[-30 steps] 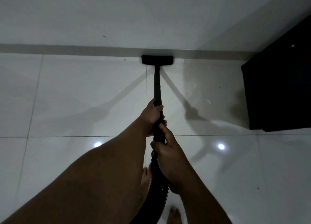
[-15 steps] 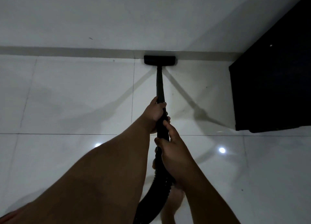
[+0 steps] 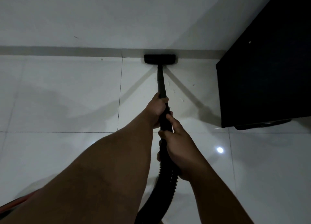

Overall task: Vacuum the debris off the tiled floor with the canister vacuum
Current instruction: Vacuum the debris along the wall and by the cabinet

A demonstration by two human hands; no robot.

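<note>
Leftward, the dark cabinet (image 3: 269,72) is looming nearer than before. Both hands are gripping the wand (image 3: 161,82), left hand (image 3: 157,110) farther, right hand (image 3: 178,148) near the hose (image 3: 166,181). Floor head (image 3: 159,59) is sweeping along the far skirting; pale specks (image 3: 175,92) right of it probably need the next pass.

Home interior, glossy tiled floor (image 3: 67,97), white wall (image 3: 117,13), dark cabinet (image 3: 269,72)

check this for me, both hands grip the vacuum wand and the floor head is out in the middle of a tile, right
Not quite. In the head view the floor head sits against the baseboard at the foot of the wall, not mid-tile. The rest holds: left hand and right hand both grip the wand.
</note>
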